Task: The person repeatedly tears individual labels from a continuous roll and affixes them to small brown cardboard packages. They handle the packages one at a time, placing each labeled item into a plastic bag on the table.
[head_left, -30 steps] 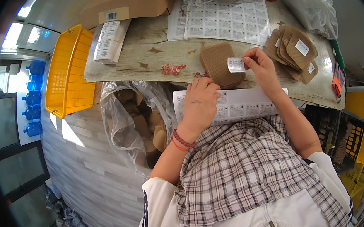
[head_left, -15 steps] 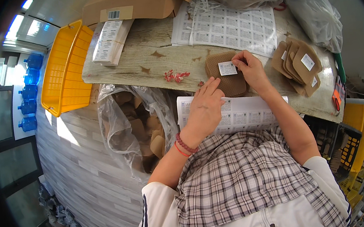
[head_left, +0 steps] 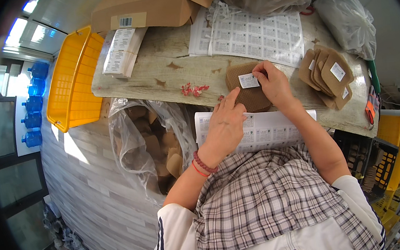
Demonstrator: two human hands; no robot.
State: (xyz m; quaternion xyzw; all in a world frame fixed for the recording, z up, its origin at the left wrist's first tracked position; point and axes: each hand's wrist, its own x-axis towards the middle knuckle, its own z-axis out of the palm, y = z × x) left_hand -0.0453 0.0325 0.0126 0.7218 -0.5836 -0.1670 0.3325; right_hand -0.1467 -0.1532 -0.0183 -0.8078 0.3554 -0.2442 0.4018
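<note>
A brown textured pad with rounded corners (head_left: 250,97) lies at the front of the table. On it sits a small white printed label (head_left: 248,81), its right edge pinched between the thumb and fingers of my right hand (head_left: 273,83). My left hand (head_left: 225,122) is open, fingers stretched forward; the index fingertip touches the pad just below the label, and nothing is in its grasp. Under my left hand and wrists a white sheet of labels (head_left: 270,129) hangs over the front edge. To the right, several brown pads bearing white labels (head_left: 332,74) lie in an overlapping pile.
More label sheets (head_left: 261,34) lie behind the pad. At back left are a cardboard box (head_left: 150,4) and a bundle of printed strips (head_left: 118,53). Red scraps (head_left: 194,90) dot the table. A plastic bag of brown pieces (head_left: 151,144) stands below, beside a yellow basket (head_left: 71,84).
The label and my right hand's pinch have shifted slightly left on the pad. My left index finger stays by the label. The whole view has tilted a little, lowering the table in it.
</note>
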